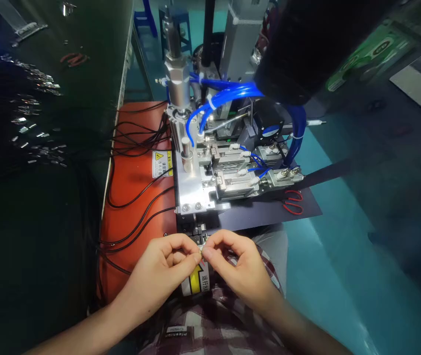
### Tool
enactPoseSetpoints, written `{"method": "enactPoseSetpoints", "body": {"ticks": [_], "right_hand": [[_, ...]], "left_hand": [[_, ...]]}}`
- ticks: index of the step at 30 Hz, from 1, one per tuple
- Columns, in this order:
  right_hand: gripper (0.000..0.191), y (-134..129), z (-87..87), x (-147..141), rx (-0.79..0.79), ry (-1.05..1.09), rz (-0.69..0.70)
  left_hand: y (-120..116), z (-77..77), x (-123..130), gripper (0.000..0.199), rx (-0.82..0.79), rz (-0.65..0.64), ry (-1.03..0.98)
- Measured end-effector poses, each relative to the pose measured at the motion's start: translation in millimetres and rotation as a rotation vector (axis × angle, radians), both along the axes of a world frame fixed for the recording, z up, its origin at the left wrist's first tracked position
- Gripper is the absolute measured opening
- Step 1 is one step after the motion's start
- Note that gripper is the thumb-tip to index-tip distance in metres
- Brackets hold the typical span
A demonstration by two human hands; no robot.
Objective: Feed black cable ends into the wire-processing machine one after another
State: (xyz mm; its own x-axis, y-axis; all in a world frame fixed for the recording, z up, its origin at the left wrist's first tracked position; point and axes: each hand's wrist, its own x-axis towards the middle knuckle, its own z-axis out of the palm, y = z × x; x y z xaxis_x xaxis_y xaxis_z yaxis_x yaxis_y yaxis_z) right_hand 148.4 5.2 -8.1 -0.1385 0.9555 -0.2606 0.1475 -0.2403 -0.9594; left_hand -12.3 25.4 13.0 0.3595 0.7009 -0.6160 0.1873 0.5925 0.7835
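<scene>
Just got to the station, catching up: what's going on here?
A person's left hand and right hand meet at the fingertips, each with thumb and forefinger pinched together, in front of a metal machine with blue tubes. Anything between the fingertips is too small and covered to identify. A red-handled tool lies to the right, and black cables run across the orange surface to the left.

At centre, the machine's mounting plate [191,190] is smooth, shiny metal; the air tubes [238,92] at upper centre are glossy plastic. The orange tabletop [139,170], centre left, looks smooth and satiny. Woven cloth forms the plaid garment [240,320] at bottom centre. The pinched piece [201,251], lower centre, is too small to judge.
</scene>
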Motion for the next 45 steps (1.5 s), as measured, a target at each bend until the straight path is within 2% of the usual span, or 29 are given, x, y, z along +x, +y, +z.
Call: {"method": "enactPoseSetpoints", "body": {"ticks": [8, 12, 16, 18, 21, 23, 26, 29, 33, 37, 45], "right_hand": [[0.012, -0.9, 0.6, 0.2, -0.127, 0.099, 0.011], [0.011, -2.3, -0.8, 0.6, -0.114, 0.080, 0.021], [0.015, -2.0, -2.5, 0.5, -0.036, 0.010, 0.058], [0.015, 0.0, -4.8, 2.6, 0.004, -0.034, 0.057], [0.015, 6.0, -12.6, 7.2, 0.019, -0.056, 0.019], [0.016, 11.3, -20.2, 9.5, 0.008, -0.047, 0.002], [0.017, 18.3, -30.7, 10.3, -0.007, -0.045, -0.008], [0.017, 22.4, -36.9, 9.7, -0.005, -0.062, -0.014], [0.017, 24.7, -40.8, 8.6, -0.017, -0.047, -0.026], [0.016, 26.4, -44.0, 7.3, -0.034, -0.046, -0.037], [0.016, 27.0, -42.8, 7.7, -0.057, -0.037, -0.037]], "left_hand": [[0.9, -0.5, 1.4, 0.021, 0.012, 0.004, 0.021], [0.1, -0.1, 1.2, 0.021, 0.025, -0.002, 0.021], [-1.3, -0.7, 0.8, 0.019, 0.069, -0.037, 0.053], [-1.3, -2.4, -1.8, 0.015, 0.215, -0.082, 0.135], [0.8, -7.8, -8.2, 0.008, 0.595, -0.146, 0.305], [3.7, -13.5, -12.5, 0.011, 0.817, -0.178, 0.387], [9.1, -23.6, -17.9, 0.018, 1.013, -0.261, 0.407], [13.6, -31.4, -22.9, 0.026, 1.105, -0.404, 0.423], [16.6, -35.5, -26.9, 0.034, 1.272, -0.555, 0.580], [17.1, -36.7, -26.2, 0.034, 1.361, -0.547, 0.646], [17.7, -39.9, -26.6, 0.037, 1.360, -0.548, 0.643]]}}
